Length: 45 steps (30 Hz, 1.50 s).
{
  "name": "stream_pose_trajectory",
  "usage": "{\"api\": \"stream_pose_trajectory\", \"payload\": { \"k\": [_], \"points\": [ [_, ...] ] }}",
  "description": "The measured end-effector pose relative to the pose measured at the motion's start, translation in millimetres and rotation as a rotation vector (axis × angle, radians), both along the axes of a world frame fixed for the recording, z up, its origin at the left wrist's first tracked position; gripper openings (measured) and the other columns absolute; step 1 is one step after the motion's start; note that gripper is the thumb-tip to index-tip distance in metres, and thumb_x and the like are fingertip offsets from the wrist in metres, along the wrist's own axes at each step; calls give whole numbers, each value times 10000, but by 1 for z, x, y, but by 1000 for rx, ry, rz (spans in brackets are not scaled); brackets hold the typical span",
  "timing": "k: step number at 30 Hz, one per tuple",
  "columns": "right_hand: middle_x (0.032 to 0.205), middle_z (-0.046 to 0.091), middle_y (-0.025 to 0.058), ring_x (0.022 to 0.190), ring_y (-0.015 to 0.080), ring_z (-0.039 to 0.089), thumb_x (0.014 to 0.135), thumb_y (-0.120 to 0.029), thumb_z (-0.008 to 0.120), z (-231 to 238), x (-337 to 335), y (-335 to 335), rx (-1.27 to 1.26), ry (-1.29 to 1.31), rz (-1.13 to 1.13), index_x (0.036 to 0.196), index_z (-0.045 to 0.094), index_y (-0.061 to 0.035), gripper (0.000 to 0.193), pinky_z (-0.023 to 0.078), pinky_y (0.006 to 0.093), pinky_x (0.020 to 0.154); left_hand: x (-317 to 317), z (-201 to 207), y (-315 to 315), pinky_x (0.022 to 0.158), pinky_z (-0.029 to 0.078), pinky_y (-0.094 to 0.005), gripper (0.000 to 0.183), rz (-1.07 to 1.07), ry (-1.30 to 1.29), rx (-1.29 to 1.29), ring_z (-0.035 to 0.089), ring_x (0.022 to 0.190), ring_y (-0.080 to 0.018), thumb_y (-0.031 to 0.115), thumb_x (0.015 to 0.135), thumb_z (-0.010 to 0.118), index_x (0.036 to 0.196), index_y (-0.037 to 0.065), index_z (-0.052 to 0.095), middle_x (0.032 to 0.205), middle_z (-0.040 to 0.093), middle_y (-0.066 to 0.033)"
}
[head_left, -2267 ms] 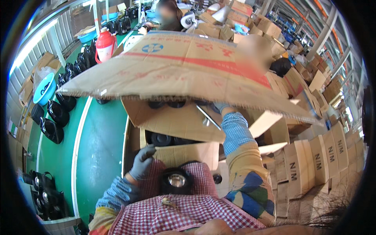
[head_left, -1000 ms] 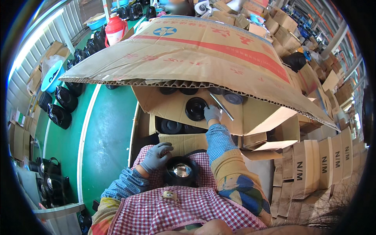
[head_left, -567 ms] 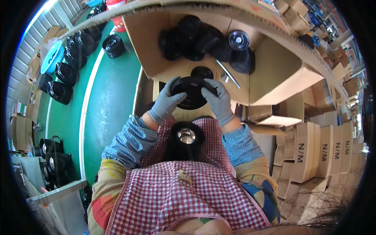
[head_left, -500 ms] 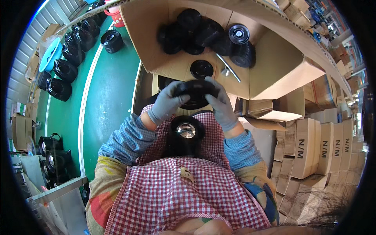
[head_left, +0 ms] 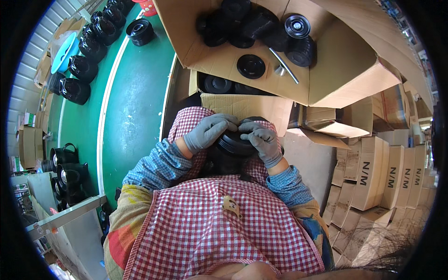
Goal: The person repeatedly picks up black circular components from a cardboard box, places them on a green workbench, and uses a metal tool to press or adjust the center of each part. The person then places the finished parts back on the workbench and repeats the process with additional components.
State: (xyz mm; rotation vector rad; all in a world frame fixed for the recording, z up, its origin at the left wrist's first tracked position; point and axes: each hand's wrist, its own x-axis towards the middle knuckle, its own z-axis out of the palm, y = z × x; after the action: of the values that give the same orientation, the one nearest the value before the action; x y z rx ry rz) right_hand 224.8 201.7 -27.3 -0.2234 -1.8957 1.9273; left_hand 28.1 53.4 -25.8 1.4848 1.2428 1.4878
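Both of my hands wear grey gloves and meet over my lap. My left hand (head_left: 210, 131) curls its fingers on the left rim of a black round ribbed plastic part (head_left: 235, 143). On its right side, my right hand (head_left: 262, 142) grips the same part with bent fingers. The part lies over the top of a black jug-like body (head_left: 224, 164) that stands between my legs. Its silvery opening is covered now, and whether the two are joined I cannot tell.
A cardboard box (head_left: 345, 81) ahead holds several black round parts (head_left: 252, 66) and a metal rod-like tool (head_left: 284, 65). Another box (head_left: 247, 103) with black parts is beneath it. Black jugs (head_left: 74, 91) line the green bench (head_left: 133, 116) on the left. Cartons (head_left: 366, 172) are stacked at right.
My hands have come down toward me with the ribbed part, from in front of the box onto the body in my lap. The silvery opening, visible before, is hidden.
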Motion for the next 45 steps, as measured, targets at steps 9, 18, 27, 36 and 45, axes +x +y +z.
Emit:
{"api": "stream_pose_trajectory", "payload": {
  "k": [9, 18, 27, 36, 45],
  "points": [
    [1050, 738, 115, 1117, 248, 644, 847, -52, 717, -17, -12, 8, 111, 20, -6, 698, 658, -26, 163, 426, 443, 1108, -16, 2, -1, 1021, 493, -440, 347, 61, 603, 207, 626, 1148, -377, 246, 1033, 508, 1054, -23, 727, 1194, 680, -200],
    [1055, 739, 95, 1060, 232, 673, 854, -31, 696, -19, -12, 3, 186, -12, -2, 690, 627, -39, 179, 422, 459, 1129, -12, -1, -11, 1012, 501, -424, 365, -17, 262, -34, 622, 1159, -379, 257, 1062, 472, 1133, -15, 705, 1226, 663, -214],
    [1225, 696, 117, 1185, 248, 631, 923, -89, 691, -21, -3, -4, 16, -137, -4, 856, 679, -20, 96, 423, 389, 1121, -3, 4, -20, 1006, 506, -408, 340, 51, 423, -67, 628, 1164, -375, 225, 1044, 489, 1160, -25, 689, 1265, 639, -233],
    [1435, 558, 187, 1388, 274, 488, 1047, -193, 540, -23, -6, -6, 140, -83, -7, 1403, 562, -32, 391, 364, 385, 1163, 13, 40, -24, 1209, 205, -546, 755, 57, 699, 21, 316, 1459, -477, 568, 1018, 412, 1500, -13, 424, 1536, 415, -265],
    [1392, 581, 230, 1368, 407, 472, 952, -473, 638, 17, 7, -2, 605, -12, -1, 1305, 656, -31, 566, 316, 503, 1185, -15, 9, -7, 1161, 351, -459, 461, -39, 117, -20, 476, 1374, -380, 336, 1093, 412, 1319, -6, 621, 1430, 551, -212]
  ]
}}
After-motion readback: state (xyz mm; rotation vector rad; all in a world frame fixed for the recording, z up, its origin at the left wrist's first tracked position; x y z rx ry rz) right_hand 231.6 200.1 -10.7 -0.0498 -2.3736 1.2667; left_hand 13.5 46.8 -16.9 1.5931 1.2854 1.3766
